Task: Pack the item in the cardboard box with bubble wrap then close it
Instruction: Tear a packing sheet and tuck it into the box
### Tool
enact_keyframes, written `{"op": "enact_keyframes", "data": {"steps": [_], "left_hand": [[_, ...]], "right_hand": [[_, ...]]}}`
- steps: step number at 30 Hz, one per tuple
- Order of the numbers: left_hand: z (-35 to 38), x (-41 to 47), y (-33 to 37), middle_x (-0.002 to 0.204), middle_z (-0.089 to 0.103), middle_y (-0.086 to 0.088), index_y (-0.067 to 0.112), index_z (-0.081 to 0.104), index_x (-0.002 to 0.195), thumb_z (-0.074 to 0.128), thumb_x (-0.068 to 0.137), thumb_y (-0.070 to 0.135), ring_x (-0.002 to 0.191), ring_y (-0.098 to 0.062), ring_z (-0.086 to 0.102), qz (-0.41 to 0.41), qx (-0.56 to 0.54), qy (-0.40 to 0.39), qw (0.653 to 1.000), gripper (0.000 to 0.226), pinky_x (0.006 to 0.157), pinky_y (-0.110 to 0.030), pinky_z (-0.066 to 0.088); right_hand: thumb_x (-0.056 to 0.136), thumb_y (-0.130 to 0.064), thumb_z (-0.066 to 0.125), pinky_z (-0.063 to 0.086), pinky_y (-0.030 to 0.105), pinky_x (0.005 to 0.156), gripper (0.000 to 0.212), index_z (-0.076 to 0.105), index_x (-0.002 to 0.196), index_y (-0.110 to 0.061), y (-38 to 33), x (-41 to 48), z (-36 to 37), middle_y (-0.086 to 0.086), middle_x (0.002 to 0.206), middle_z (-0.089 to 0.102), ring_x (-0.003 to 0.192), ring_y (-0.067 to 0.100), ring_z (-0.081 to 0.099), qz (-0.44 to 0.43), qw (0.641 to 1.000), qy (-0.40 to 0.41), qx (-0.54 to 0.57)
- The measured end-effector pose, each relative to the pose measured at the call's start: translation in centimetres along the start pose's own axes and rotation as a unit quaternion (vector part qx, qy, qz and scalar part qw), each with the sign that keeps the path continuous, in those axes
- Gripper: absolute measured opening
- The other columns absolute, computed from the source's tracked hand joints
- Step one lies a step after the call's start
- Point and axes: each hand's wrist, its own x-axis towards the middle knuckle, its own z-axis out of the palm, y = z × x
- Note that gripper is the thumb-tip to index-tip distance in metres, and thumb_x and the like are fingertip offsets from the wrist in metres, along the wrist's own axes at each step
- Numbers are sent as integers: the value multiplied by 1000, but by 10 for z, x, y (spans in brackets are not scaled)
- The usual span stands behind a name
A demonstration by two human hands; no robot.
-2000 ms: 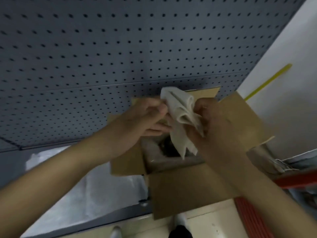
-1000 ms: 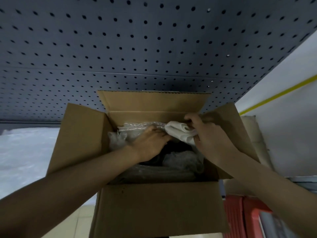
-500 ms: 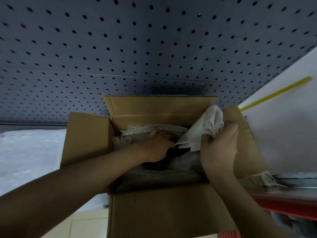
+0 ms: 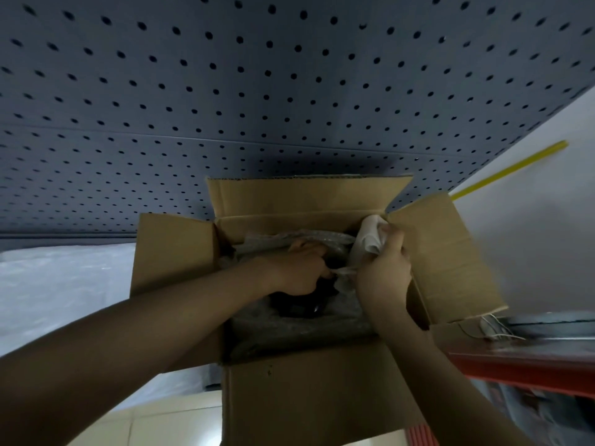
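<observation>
Your two bare hands work inside an open cardboard box (image 4: 318, 400) that stands against a dark blue pegboard (image 4: 257, 91), all four flaps folded outward. Your left hand (image 4: 299, 268) reaches deep into the middle of the box, fingers curled down onto the contents; whether they actually grip anything cannot be told, since the fingertips are hidden among the packing. Your right hand (image 4: 384, 272) is clenched around a crumpled white paper sheet (image 4: 370, 236) at the box's right inner wall, just beside the right flap (image 4: 450, 252), with the paper bunched above your knuckles and a lower corner trailing toward your left hand. A dark item (image 4: 302, 304) lies low in the centre of the box, partly covered by your left hand and too shadowed to identify. Clear bubble wrap (image 4: 299, 329) lines the box around it, showing along the near side under your forearms and again at the far wall behind your left hand. To the left of the box, a pale sheet of packing material (image 4: 58, 284) spreads over the work surface. At the right edge, a red rack (image 4: 528, 365) juts into view, blurred, with thin wires (image 4: 495, 329) resting on top. A yellow stripe (image 4: 508, 170) runs across the white wall (image 4: 547, 236) beyond the right flap.
</observation>
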Motion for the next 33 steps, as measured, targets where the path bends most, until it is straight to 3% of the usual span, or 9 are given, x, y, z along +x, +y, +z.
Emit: {"op": "enact_keyframes", "data": {"steps": [11,14,16,19,21,24,27,30,33], "left_hand": [[-3,2,1,152,28,-8,27,50,137,46,93,14,139,-35,21,8,-17,1,1000,46,116,-46,21],[-4,3,2,151,30,-10,25,49,138,45,94,13,138,-34,25,2,-31,-6,1000,46,115,-41,26],[-4,3,2,153,28,-10,24,50,138,44,94,12,140,-33,23,-3,-30,-3,1000,46,117,-40,23],[-6,3,6,153,29,-12,22,50,137,44,94,10,140,-32,25,-11,-29,0,1000,45,117,-35,22],[-7,5,7,152,31,-12,22,51,137,43,94,10,139,-31,29,-14,-30,-4,999,45,115,-35,25],[-8,5,7,153,31,-10,22,51,136,43,94,9,137,-30,33,-21,-42,-11,999,45,114,-35,29],[-11,3,10,154,30,-11,21,50,138,42,95,7,135,-31,36,-25,-55,-9,998,46,111,-32,33],[-11,2,11,154,28,-11,20,49,138,41,95,7,137,-31,32,-30,-52,-12,998,46,110,-30,31],[-7,4,8,153,31,-10,21,51,137,43,93,7,136,-31,32,-33,-48,-20,998,47,112,-33,31]], "right_hand": [[94,-8,47,41,30,63,10,55,99,-5,0,58,15,12,97,62,83,25,59,7,955,-201,-219],[95,-10,46,32,20,48,32,44,63,-11,-4,68,17,4,67,45,57,12,40,-5,917,-300,-261],[95,-15,47,35,23,56,39,38,57,-15,0,72,23,7,74,51,64,17,48,-40,877,-337,-341],[98,-17,39,44,30,76,26,61,89,-4,3,79,32,15,110,63,83,23,50,-77,843,-370,-383],[99,-15,37,53,35,84,31,54,119,3,-7,81,31,27,110,62,77,27,56,-14,852,-376,-364],[100,-21,38,57,39,71,41,50,119,14,-19,77,11,35,108,61,70,38,61,-61,844,-333,-416],[96,-9,43,45,30,61,40,39,136,-7,-19,62,-13,17,123,55,93,28,59,-289,762,-278,-509],[92,-6,47,47,33,77,46,42,138,-10,1,60,-16,14,139,38,117,30,46,-398,686,-256,-552],[95,-9,44,49,34,85,33,53,127,-7,11,70,-5,12,132,44,110,28,50,-410,685,-264,-541]]}}
